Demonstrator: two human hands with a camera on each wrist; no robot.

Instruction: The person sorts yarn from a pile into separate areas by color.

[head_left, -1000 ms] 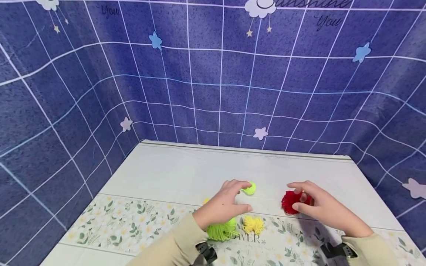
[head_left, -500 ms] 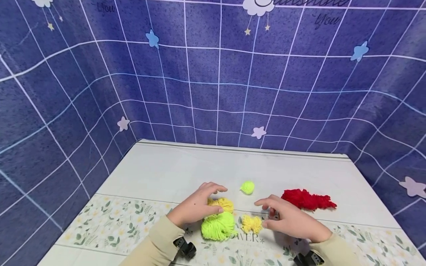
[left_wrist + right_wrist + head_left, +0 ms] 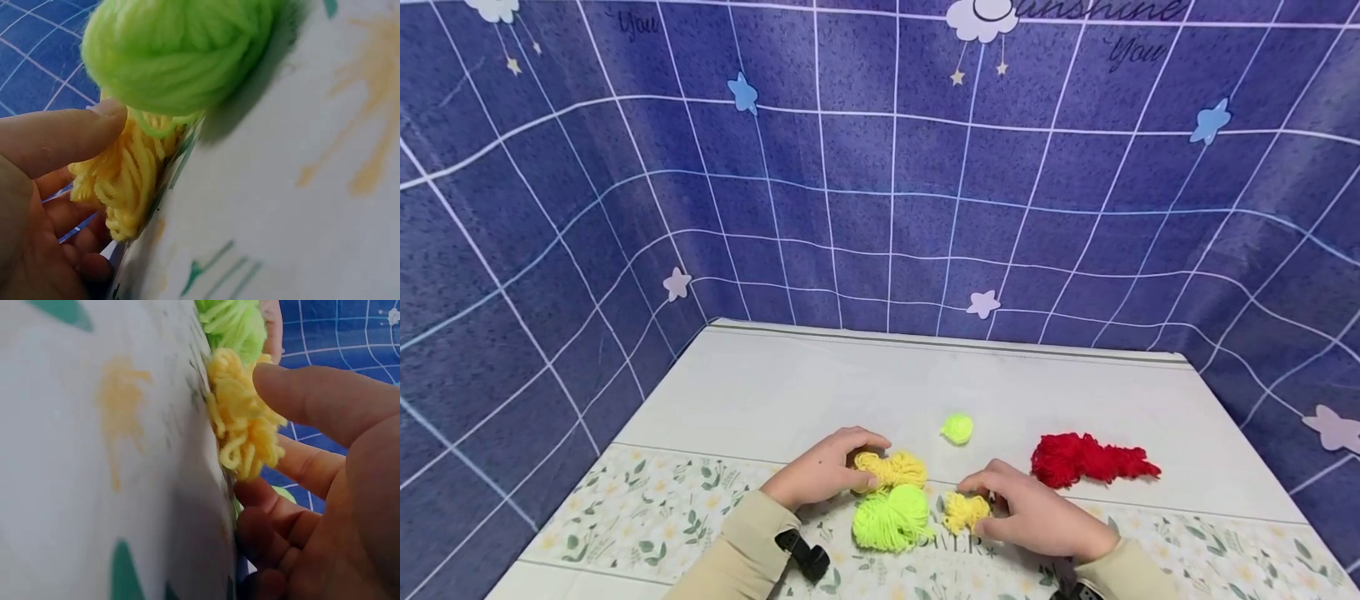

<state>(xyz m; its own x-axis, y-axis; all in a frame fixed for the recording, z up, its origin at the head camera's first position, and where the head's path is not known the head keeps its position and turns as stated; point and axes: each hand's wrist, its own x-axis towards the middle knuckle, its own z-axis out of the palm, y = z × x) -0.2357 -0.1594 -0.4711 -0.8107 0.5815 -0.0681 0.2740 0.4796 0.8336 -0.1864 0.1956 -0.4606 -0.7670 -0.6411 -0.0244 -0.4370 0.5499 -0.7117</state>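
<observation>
My left hand [image 3: 818, 472] is at the left end of a yellow yarn skein [image 3: 898, 468]. In the left wrist view its thumb presses the yellow strands, with curled fingers on the far side. A bright green yarn skein [image 3: 886, 523] lies against the skein's near side. My right hand [image 3: 1037, 512] pinches a smaller yellow yarn bundle [image 3: 962, 510] from the right. The right wrist view shows its thumb on the near face of the bundle and fingers behind. Both yellow pieces rest on the table.
Behind the right hand lies a long red yarn bundle [image 3: 1084, 460]. A small lime-green yarn ball [image 3: 958, 429] sits farther back, between the hands. The floral-and-white tabletop [image 3: 760, 379] ends at a blue gridded curtain [image 3: 850, 208] at the back and sides.
The right hand has left the red yarn, moving left and nearer to the small yellow bundle. My left hand has drawn back leftward and come down around the larger yellow skein.
</observation>
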